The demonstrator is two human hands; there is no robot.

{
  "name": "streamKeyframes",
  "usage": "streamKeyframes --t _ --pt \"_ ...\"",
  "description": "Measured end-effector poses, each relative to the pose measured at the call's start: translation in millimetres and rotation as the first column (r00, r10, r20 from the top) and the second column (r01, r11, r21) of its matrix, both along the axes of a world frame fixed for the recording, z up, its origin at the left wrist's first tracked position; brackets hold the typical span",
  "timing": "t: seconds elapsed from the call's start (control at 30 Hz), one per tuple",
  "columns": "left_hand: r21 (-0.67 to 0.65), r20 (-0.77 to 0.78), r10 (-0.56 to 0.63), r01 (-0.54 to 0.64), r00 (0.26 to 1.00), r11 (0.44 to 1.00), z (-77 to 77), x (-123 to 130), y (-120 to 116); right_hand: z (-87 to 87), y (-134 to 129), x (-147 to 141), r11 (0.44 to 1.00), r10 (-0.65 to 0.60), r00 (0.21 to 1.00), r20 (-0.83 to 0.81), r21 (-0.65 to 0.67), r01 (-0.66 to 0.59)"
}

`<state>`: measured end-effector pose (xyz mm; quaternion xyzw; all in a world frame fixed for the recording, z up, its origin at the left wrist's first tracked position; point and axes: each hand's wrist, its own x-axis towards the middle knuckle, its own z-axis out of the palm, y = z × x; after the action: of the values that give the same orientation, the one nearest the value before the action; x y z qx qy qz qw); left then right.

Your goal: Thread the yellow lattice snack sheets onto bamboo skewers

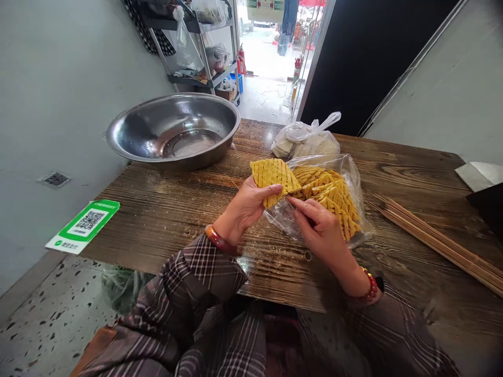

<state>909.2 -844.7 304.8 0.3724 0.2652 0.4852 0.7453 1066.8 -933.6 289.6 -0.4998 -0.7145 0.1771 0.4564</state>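
Note:
My left hand (245, 207) grips a yellow slab of scored tofu (275, 175), thumb on top and fingers beneath. Diagonal cuts cross the slab's face. At its lower right corner, my right hand (320, 225) is closed in a pinch on what looks like a thin bamboo skewer, mostly hidden by the fingers and the slab. Just behind my right hand, more scored yellow slabs (340, 201) lie piled in an open clear plastic bag (356, 178) on the wooden table (176, 209).
A wide steel basin (220, 141) stands at the back left. Behind the open bag sits a tied plastic bag (310, 139) with pale contents. Bamboo skewers (436, 235) lie in a bundle at right. A green QR card (84, 225) rests on the left edge. Shelves (204, 57) stand beyond.

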Motion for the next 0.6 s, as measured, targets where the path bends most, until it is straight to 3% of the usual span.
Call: streamKeyframes --t 0.33,0.6 --pt "0.181 -0.062 0.088 -0.075 0.994 0.981 -3.6 3.2 -2.9 -4.2 3.0 2.1 1.0 -0.005 1.0 0.011 0.014 0.005" --pt "0.165 -0.033 0.075 -0.068 0.997 0.984 -0.8 1.5 -3.6 -4.1 3.9 2.9 1.0 -0.025 1.0 0.014 0.013 0.025"
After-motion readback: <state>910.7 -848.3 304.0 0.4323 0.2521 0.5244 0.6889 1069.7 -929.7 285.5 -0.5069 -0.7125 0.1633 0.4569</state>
